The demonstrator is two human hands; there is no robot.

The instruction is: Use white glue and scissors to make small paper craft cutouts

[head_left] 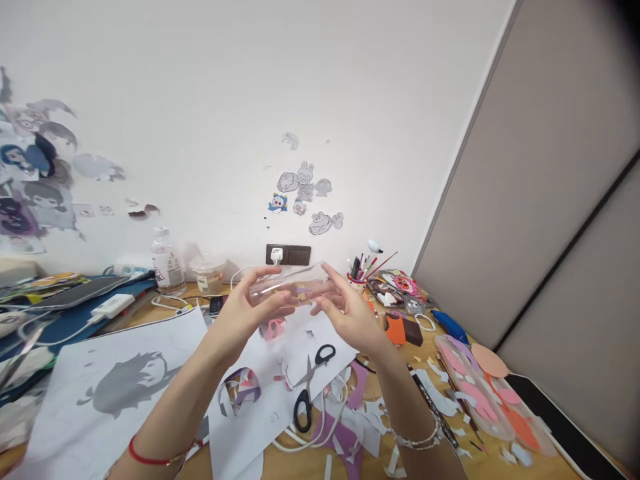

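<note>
Between both hands, above the desk, is a thin see-through piece of plastic film [293, 279] with shiny edges. My left hand [257, 299] grips its left side, fingers curled over it and thumb toward the middle. On the right side, my right hand [349, 310] pinches the film between thumb and fingers. Below them lie white paper sheets [245, 437] with cut-out holes. A pair of scissors with black handles [309, 380] rests on the paper, its blades apart. A small pink paper cut-out [273, 328] shows under the film.
A sheet with a grey printed figure [130, 387] lies at left. A bottle [167, 263] and a plastic cup [207, 273] stand by the wall. At right are a pen cup [357, 281], paper scraps [373, 413] and a clear bag of coloured pieces [480, 393]. A white cable [320, 437] loops near the scissors.
</note>
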